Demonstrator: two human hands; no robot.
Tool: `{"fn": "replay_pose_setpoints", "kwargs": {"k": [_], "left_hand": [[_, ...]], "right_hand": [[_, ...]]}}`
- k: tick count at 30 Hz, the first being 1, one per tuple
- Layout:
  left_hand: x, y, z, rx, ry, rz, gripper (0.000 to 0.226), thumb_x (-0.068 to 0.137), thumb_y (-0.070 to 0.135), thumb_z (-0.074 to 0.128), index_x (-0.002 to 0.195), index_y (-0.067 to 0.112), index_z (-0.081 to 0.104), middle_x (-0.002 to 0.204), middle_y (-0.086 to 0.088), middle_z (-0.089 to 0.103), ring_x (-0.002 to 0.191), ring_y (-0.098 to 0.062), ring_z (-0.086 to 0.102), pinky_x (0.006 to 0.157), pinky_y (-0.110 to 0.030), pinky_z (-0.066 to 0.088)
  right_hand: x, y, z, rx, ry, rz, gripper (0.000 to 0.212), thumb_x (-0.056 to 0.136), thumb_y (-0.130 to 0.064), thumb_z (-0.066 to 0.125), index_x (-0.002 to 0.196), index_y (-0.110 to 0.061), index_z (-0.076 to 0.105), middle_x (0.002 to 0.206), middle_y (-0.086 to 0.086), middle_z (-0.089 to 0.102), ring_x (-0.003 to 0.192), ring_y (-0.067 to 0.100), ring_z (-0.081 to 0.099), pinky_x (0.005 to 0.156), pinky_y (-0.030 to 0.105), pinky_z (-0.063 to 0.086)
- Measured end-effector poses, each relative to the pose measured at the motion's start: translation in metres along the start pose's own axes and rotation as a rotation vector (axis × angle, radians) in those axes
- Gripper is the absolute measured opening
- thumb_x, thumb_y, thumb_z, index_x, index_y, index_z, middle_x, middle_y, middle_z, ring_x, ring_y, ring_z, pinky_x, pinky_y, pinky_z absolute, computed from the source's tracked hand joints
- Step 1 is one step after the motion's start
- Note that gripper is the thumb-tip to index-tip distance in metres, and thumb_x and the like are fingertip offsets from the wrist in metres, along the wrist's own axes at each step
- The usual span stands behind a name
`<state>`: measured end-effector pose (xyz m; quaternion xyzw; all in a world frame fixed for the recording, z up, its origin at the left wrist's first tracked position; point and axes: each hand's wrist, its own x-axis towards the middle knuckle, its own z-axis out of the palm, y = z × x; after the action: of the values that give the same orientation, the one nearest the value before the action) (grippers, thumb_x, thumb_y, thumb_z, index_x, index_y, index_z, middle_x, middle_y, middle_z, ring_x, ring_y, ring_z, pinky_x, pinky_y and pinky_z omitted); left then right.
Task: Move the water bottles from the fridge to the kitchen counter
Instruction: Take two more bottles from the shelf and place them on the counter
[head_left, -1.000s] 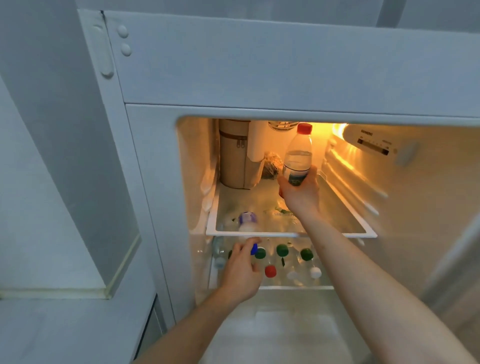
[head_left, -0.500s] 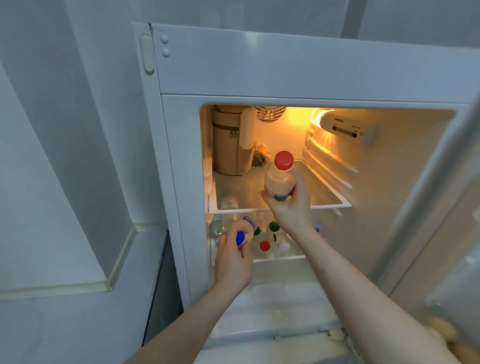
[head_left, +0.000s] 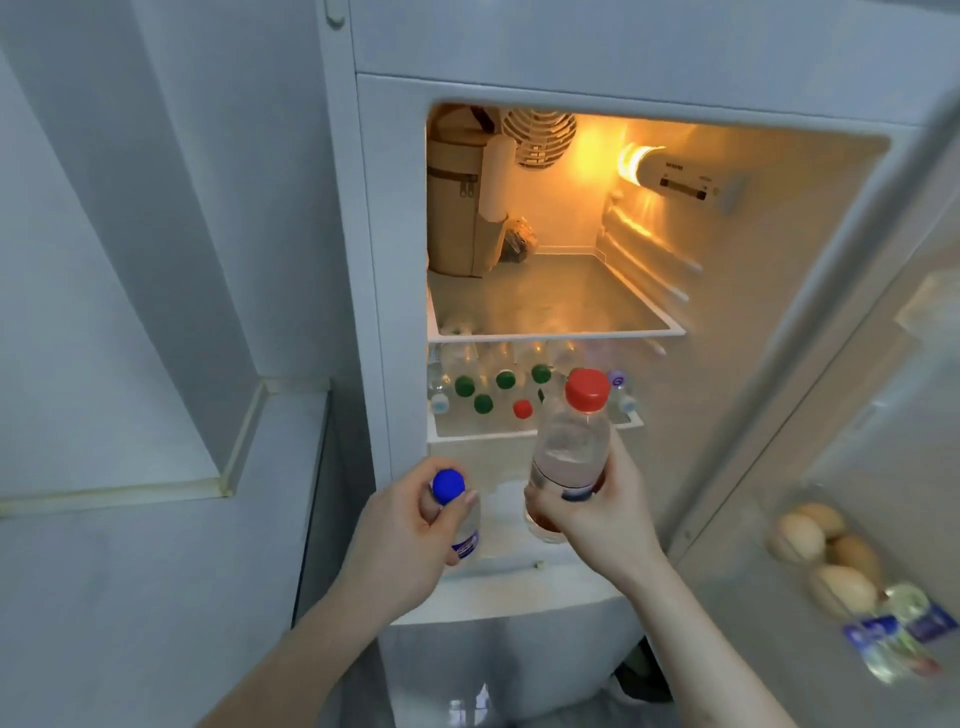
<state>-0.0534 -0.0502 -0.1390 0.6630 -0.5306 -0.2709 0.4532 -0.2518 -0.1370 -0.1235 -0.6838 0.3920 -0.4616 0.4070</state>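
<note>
two bottles are in hand, the left hand (head_left: 402, 540) wrapped round the blue-capped bottle (head_left: 451, 512), the right hand (head_left: 602, 512) round the red-capped bottle (head_left: 570, 454); likely cold, slick, thin-walled, best gripped mid-body.

Top shelf (head_left: 550, 332) open in front; lower bottles (head_left: 506, 387) crowd theirs.

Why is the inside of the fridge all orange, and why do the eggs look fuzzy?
In the head view, the fridge lamp glows orange onto the top shelf, with glare around it; the eggs sit near the wide-angle picture's edge, where things blur and stretch; the red-capped bottle and blue-capped bottle near the middle look sharper.
</note>
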Motion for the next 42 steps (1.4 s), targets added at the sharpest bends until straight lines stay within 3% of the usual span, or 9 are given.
{"fn": "replay_pose_setpoints", "kwargs": {"k": [8,12,18,24,30,33,36,39,42], "left_hand": [[-0.069,-0.031,-0.041,0.123,0.081,-0.082,0.012,0.095,0.038,0.069,0.106,0.035,0.064,0.069,-0.004,0.063,0.061,-0.025,0.06,0.067,-0.047,0.06],[-0.106,-0.036,-0.057,0.182,0.196,-0.152,0.009,0.094,0.036,0.069,0.101,0.039,0.063,0.07,0.011,0.064,0.061,-0.01,0.058,0.062,-0.032,0.053],[-0.158,-0.027,-0.069,0.162,0.361,-0.304,0.01,0.093,0.037,0.068,0.102,0.04,0.064,0.071,0.01,0.065,0.066,-0.015,0.065,0.069,-0.038,0.059],[-0.245,-0.006,-0.064,0.189,0.544,-0.453,0.012,0.092,0.039,0.069,0.104,0.04,0.065,0.075,-0.004,0.065,0.069,-0.027,0.059,0.071,-0.049,0.057],[-0.331,0.012,-0.044,0.236,0.704,-0.58,0.006,0.093,0.039,0.069,0.096,0.038,0.064,0.058,0.001,0.052,0.05,-0.012,0.042,0.054,-0.032,0.042],[-0.395,0.022,-0.03,0.255,0.782,-0.686,0.008,0.093,0.04,0.068,0.097,0.035,0.064,0.057,0.001,0.048,0.052,-0.01,0.041,0.058,-0.039,0.05],[-0.457,0.032,-0.014,0.296,0.869,-0.77,0.007,0.093,0.042,0.068,0.095,0.04,0.062,0.056,0.007,0.046,0.052,-0.009,0.039,0.057,-0.03,0.043],[-0.515,0.042,-0.002,0.3,0.985,-0.847,0.008,0.092,0.043,0.069,0.096,0.042,0.062,0.057,0.009,0.049,0.055,-0.009,0.044,0.062,-0.034,0.053],[-0.564,0.05,0.006,0.284,1.057,-0.913,0.01,0.092,0.045,0.068,0.099,0.041,0.063,0.059,0.009,0.053,0.058,-0.009,0.048,0.07,-0.042,0.06]], "right_hand": [[-0.049,0.009,0.036,-0.023,-0.239,0.137,0.057,0.072,-0.012,0.091,0.115,-0.033,0.06,0.102,-0.009,0.074,0.095,0.011,0.072,0.077,0.018,0.054],[-0.064,-0.001,0.056,-0.035,-0.39,0.125,0.058,0.074,-0.012,0.089,0.118,-0.033,0.059,0.104,-0.014,0.071,0.101,0.006,0.069,0.08,0.015,0.054],[-0.072,-0.001,0.083,-0.055,-0.594,0.055,0.051,0.07,0.001,0.078,0.11,-0.026,0.061,0.097,-0.006,0.067,0.088,0.015,0.067,0.076,0.034,0.056],[-0.116,-0.014,0.102,0.081,-0.85,0.085,0.049,0.068,0.006,0.07,0.103,-0.027,0.058,0.088,-0.004,0.06,0.076,0.015,0.059,0.065,0.028,0.048],[-0.169,-0.026,0.117,0.116,-1.071,0.113,0.036,0.072,0.003,0.068,0.102,-0.013,0.056,0.087,0.007,0.06,0.071,0.013,0.055,0.063,0.026,0.048],[-0.217,-0.034,0.13,0.087,-1.195,0.09,0.042,0.068,-0.004,0.073,0.104,-0.02,0.057,0.093,0.008,0.065,0.077,0.017,0.062,0.07,0.033,0.053],[-0.269,-0.044,0.137,0.037,-1.304,0.027,0.05,0.067,-0.006,0.076,0.106,-0.03,0.057,0.094,-0.004,0.066,0.088,0.016,0.067,0.079,0.03,0.056],[-0.313,-0.067,0.14,0.062,-1.449,0.003,0.048,0.07,0.002,0.073,0.104,-0.028,0.058,0.091,-0.004,0.065,0.076,0.006,0.063,0.068,0.015,0.05],[-0.35,-0.086,0.145,0.09,-1.562,-0.04,0.049,0.068,0.004,0.071,0.104,-0.026,0.059,0.085,-0.003,0.064,0.073,0.004,0.061,0.065,0.017,0.05]]}}
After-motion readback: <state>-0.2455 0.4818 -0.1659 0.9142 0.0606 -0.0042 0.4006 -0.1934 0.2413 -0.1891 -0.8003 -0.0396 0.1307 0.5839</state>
